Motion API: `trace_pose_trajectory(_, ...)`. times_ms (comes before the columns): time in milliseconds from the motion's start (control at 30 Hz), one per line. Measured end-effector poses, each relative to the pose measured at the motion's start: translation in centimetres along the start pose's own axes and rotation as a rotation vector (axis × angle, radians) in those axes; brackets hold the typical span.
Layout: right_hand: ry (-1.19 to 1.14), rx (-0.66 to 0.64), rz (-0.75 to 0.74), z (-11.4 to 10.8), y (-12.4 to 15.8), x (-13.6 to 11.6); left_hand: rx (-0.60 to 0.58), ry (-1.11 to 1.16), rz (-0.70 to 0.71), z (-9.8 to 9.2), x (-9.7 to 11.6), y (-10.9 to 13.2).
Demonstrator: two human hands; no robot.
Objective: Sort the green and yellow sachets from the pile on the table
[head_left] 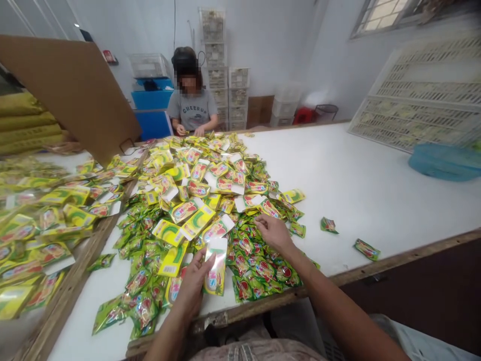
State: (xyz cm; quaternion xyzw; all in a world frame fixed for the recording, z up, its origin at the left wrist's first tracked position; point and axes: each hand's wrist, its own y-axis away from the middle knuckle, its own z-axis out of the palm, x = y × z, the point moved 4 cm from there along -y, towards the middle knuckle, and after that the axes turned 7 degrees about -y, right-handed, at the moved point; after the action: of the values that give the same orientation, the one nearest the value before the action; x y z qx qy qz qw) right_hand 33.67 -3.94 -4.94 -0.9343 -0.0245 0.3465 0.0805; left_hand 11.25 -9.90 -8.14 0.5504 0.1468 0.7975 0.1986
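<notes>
My left hand (195, 276) is closed on a flat printed carton (216, 268) with an open white flap at its top, upright near the table's front edge. Over the heap of small green candy packets (259, 260), my right hand (273, 232) has its fingers drawn together; whether a packet is between the fingertips is hidden. Yellow-and-green cartons (199, 220) are piled just beyond both hands, many with white flaps showing. More green packets (141, 281) lie left of my left hand.
Two loose packets (366, 249) lie on the white table (319, 175) at right. A wooden strip (93, 245) divides off more cartons (48, 215). A co-worker (193, 108) handles things at the far side. A blue basin (445, 161) and white crate (417, 100) stand at right.
</notes>
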Motion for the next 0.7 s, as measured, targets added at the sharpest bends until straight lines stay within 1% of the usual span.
trace_pose_trajectory(67,0.133,-0.118,-0.110,0.9,-1.6,-1.0,0.025,-0.028,-0.003,-0.2,-0.2,0.0)
trace_pose_trajectory(133,0.224,-0.161,-0.225,1.9,-2.8,-1.9,0.059,-0.055,-0.002,-0.6,-0.3,0.3)
trace_pose_trajectory(233,0.359,-0.105,-0.368,3.4,-3.8,-2.7,0.101,-0.090,0.014,-1.3,-0.2,0.6)
trace_pose_trajectory(333,0.373,-0.045,-0.425,4.5,-4.6,-3.3,0.102,-0.110,0.037,-1.6,0.0,0.6)
trace_pose_trajectory(467,0.284,-0.071,-0.432,5.3,-5.8,-4.3,0.116,-0.117,0.052,-1.5,0.0,0.3)
trace_pose_trajectory(533,0.261,-0.071,-0.424,4.7,-6.2,-4.8,0.112,-0.109,0.052,-1.6,0.0,0.3)
trace_pose_trajectory(567,0.245,-0.054,-0.406,4.0,-6.1,-4.8,0.100,-0.107,0.053,-1.6,0.1,0.4)
trace_pose_trajectory(633,0.136,-0.008,-0.304,2.1,-5.7,-4.3,0.063,-0.113,0.058,-1.9,0.5,0.7)
trace_pose_trajectory(667,0.022,0.006,-0.211,1.1,-5.2,-3.7,0.049,-0.120,0.064,-2.1,0.7,0.9)
trace_pose_trajectory(700,-0.105,-0.012,-0.114,0.4,-4.6,-2.9,0.043,-0.129,0.069,-2.3,0.9,1.0)
